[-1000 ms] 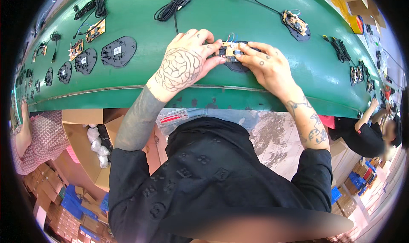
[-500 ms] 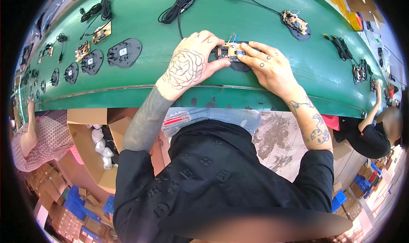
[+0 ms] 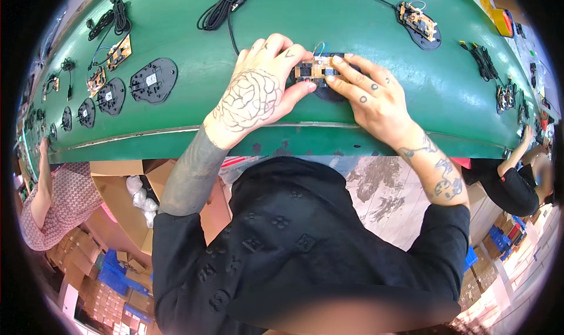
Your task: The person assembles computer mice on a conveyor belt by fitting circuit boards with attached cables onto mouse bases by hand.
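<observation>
Head: hands (image 3: 255, 91) (image 3: 382, 97) touch circuit board (image 3: 320, 68) near table edge (image 3: 317, 124), room rightward.

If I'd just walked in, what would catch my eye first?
Probably the person's tattooed left grip and right grip, both at a tan circuit board in the upper middle. It sits over the green table, where dark plates lie in a row toward the left. A bundled black cable lies near the top edge.
</observation>
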The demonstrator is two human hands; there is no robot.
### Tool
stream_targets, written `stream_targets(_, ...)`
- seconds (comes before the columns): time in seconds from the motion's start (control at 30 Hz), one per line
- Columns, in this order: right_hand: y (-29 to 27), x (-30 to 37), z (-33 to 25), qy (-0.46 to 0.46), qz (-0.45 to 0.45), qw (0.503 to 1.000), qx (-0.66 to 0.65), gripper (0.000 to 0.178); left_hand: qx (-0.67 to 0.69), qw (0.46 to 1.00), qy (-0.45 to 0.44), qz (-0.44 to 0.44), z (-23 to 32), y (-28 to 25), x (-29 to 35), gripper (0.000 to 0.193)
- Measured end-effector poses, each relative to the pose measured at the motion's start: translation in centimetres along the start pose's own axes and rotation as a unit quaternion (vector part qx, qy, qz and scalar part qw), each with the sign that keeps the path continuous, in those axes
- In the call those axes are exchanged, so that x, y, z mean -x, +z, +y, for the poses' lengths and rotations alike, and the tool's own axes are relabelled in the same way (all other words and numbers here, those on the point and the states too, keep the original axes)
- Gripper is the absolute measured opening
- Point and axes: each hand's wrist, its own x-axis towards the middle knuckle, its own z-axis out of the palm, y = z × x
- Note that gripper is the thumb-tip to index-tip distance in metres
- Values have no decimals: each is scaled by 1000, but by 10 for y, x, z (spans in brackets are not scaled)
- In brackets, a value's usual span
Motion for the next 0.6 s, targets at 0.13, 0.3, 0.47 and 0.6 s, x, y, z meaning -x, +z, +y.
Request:
stream_targets(0.13, -3, -6, 7, -11, -2, 1000, -5, 36, -2, 1000, -1, -8, -3, 0, -1, 37)
stream_targets(0.3, -14, -18, 12, 79, -43, 983, -158, 21, 3, 1000, 23, 2, -11, 2, -1, 39)
stream_targets(0.47, -14, -31, 5, 132, -26, 983, -127, 10, 18, 998, 42, 44, -15, 7, -3, 41)
stream_targets(0.6, -14, -38, 13, 127, -66, 979, -147, 9, 29, 999, 17, 32, -17, 9, 0, 40)
